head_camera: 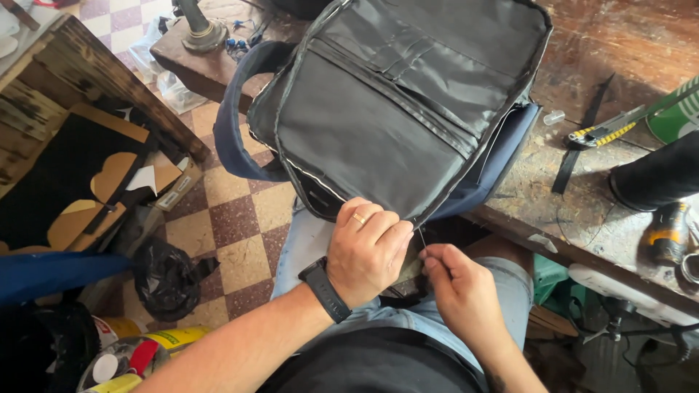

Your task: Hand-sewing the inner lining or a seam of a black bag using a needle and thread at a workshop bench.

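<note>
An open dark bag [393, 109] with grey lining leans from the worn wooden surface [619, 44] down onto the person's lap. The left hand [366, 251] grips its lower edge; the right hand [459, 291], just beside it, pinches a thin thread [421, 236] there. Yellow-handled pliers [604, 132] lie well apart on the surface.

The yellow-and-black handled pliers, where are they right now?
In the head view, the yellow-and-black handled pliers lie on the worn wooden workbench at the right, beside a black strap, right of the open dark bag.
</note>
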